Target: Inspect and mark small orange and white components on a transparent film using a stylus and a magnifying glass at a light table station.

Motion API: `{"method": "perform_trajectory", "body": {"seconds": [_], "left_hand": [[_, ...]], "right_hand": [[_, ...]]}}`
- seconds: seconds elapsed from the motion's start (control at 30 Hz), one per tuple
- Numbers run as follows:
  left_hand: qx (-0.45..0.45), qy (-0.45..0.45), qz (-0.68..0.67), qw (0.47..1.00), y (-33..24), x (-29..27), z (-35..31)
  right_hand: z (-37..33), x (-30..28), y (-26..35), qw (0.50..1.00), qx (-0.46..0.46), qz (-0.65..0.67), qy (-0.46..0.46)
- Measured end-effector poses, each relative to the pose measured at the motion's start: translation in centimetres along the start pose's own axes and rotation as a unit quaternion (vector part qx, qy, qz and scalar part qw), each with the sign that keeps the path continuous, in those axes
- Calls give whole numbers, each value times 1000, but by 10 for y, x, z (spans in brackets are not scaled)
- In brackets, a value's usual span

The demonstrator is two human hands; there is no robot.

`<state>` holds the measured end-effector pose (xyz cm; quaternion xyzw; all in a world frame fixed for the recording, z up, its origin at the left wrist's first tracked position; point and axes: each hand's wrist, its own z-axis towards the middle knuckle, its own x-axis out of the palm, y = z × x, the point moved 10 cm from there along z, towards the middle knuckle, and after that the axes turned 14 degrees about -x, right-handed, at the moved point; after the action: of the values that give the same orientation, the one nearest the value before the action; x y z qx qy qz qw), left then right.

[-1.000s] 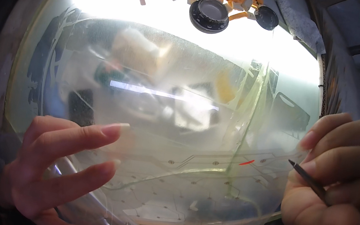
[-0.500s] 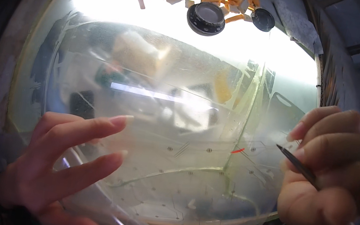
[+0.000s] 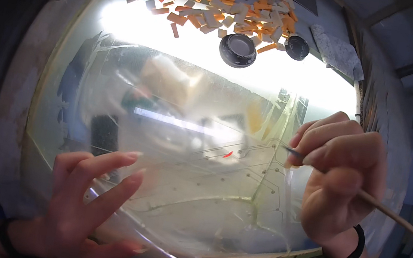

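Right hand (image 3: 339, 177) closed round slim pointed tool (image 3: 390, 214); left hand (image 3: 85, 204) spread, contact unclear. Between them, clear film (image 3: 216, 200): dark dots (image 3: 264, 171), one red mark (image 3: 228, 154) present; what's left, cannot tell

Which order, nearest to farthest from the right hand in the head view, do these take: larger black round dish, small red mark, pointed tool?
1. Pointed tool: held in the right hand.
2. Small red mark: to the hand's left.
3. Larger black round dish: farther off, up and left.
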<state>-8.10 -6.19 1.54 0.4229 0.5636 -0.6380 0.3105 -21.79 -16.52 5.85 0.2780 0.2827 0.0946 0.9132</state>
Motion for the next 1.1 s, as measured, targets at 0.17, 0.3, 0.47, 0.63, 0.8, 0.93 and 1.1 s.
{"method": "perform_trajectory", "body": {"seconds": [0.17,0.3,0.47,0.63,0.8,0.93,1.1], "left_hand": [[-7,-21,26,999,8,-12,-3],[2,-11,24,1000,14,-15,3],[8,13,-22,1000,23,-14,9],[-6,37,-88,995,29,-14,11],[12,71,-74,995,29,-9,17],[42,75,-77,993,25,-9,16],[5,75,-130,989,36,-5,13]], "right_hand": [[-3,-11,-12,997,38,30,-68],[-4,-11,-24,994,82,-14,-68],[-10,4,-41,983,181,-37,4],[-17,15,-45,972,230,30,44],[-14,9,-35,981,192,25,4],[-27,3,-40,968,242,17,-64],[-29,2,-44,967,246,22,-64]]}}
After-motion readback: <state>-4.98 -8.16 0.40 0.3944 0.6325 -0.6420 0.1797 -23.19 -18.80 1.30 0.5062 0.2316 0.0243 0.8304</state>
